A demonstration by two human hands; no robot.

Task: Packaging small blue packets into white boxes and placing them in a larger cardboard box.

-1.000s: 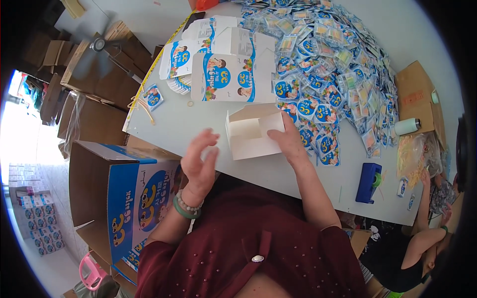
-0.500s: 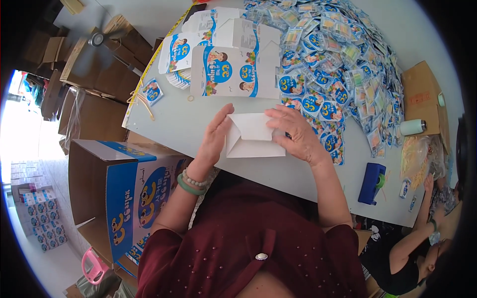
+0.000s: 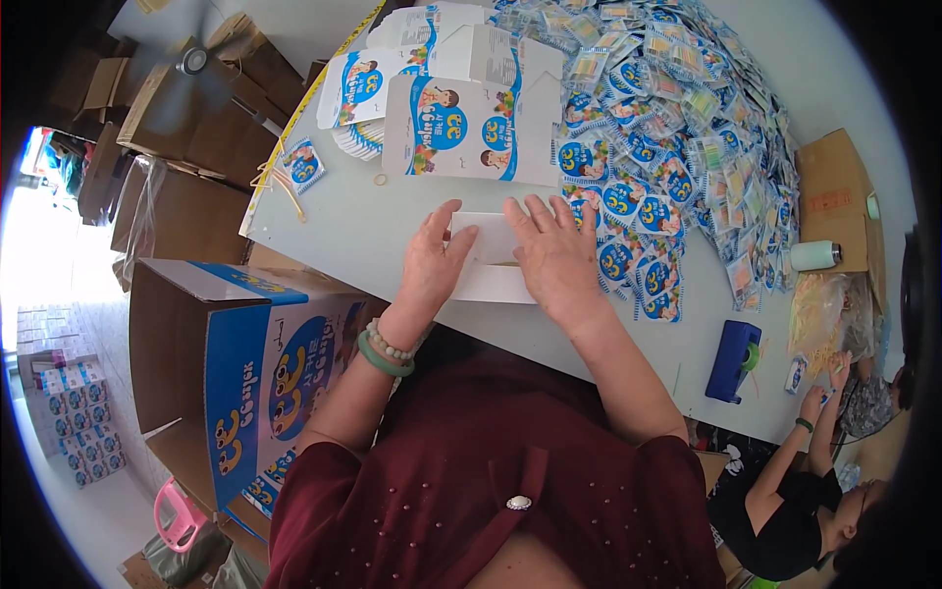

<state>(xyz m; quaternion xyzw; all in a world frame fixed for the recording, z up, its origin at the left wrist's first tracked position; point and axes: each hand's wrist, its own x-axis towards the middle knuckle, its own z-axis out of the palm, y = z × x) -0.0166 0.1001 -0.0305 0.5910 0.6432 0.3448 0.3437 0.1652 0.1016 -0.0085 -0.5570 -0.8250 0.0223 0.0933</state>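
A small white carton (image 3: 491, 286) lies on the table in front of me, its plain inner or unprinted side showing, with a narrow gap between its flaps. My left hand (image 3: 432, 257) grips its left end, the thumb lying over the top flap. Fingers stretched and spread, my right hand (image 3: 557, 253) rests flat across the carton's right part and covers much of it. Beyond the hands lies a stack of flat printed cartons (image 3: 453, 128) in white and blue. To their right spreads a big heap of small clear-and-blue packets (image 3: 643, 157).
A blue tape dispenser (image 3: 733, 361) and a pale green flask (image 3: 815, 255) stand on the right. A large open printed box (image 3: 235, 393) is below the table's left edge. A rubber band (image 3: 381, 180) lies near the cartons. Another person (image 3: 785, 520) works at lower right.
My right hand has gone from gripping the carton's right edge to lying flat over its top. My left thumb has come over the flap, which now sits lower. The other person's hands have come together.
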